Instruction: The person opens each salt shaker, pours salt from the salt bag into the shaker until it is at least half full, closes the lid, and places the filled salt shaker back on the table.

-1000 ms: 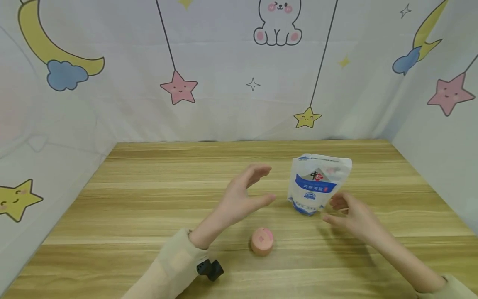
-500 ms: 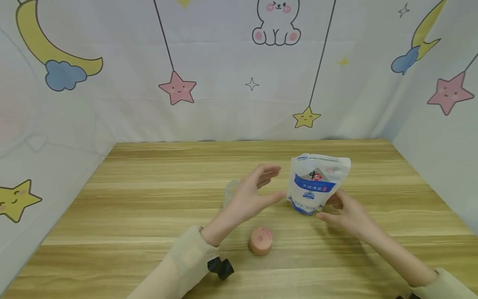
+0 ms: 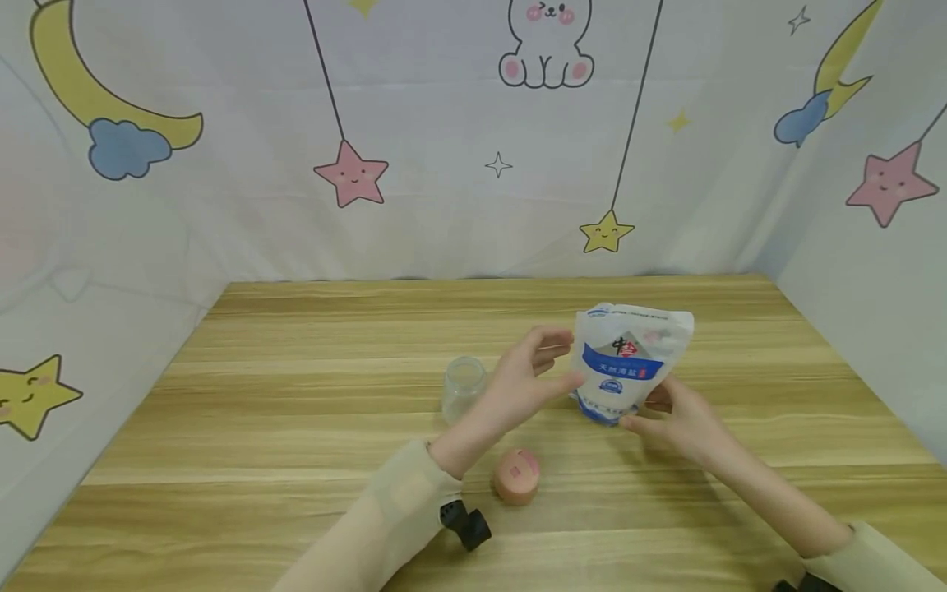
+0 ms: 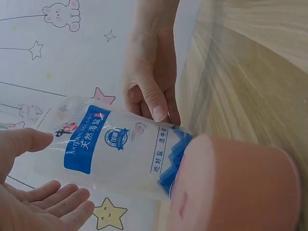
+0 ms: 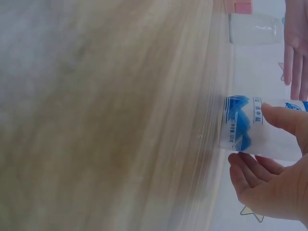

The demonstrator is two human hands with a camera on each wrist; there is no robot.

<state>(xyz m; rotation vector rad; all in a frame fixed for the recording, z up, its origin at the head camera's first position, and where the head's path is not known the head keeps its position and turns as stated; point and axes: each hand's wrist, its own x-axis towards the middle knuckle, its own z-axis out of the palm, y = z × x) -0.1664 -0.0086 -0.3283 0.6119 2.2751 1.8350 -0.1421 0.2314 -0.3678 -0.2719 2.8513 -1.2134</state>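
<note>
A white stand-up pouch of sea salt [image 3: 625, 362] with a blue band stands upright on the table, right of centre. My left hand [image 3: 525, 374] is at its left side, thumb and fingers spread apart and nothing held. In the left wrist view those fingers [image 4: 62, 202] lie alongside the pouch. At the pouch's lower right is my right hand [image 3: 688, 415], its thumb in front and some fingers partly hidden behind. The right wrist view has the thumb [image 5: 281, 118] over the pouch's front, with the fingers beside its edge; firm contact is unclear.
A clear glass jar [image 3: 463, 388] without a lid stands behind my left wrist, partly covered by it. Nearer to me is a short pinkish cylinder [image 3: 518, 478] with a pink mark on top. A printed cloth [image 3: 444, 230] hangs behind the wooden table [image 3: 296, 395].
My left hand has moved right to the pouch, uncovering the glass jar. My right hand has shifted slightly left, closer to the pouch. The pouch has stayed in place.
</note>
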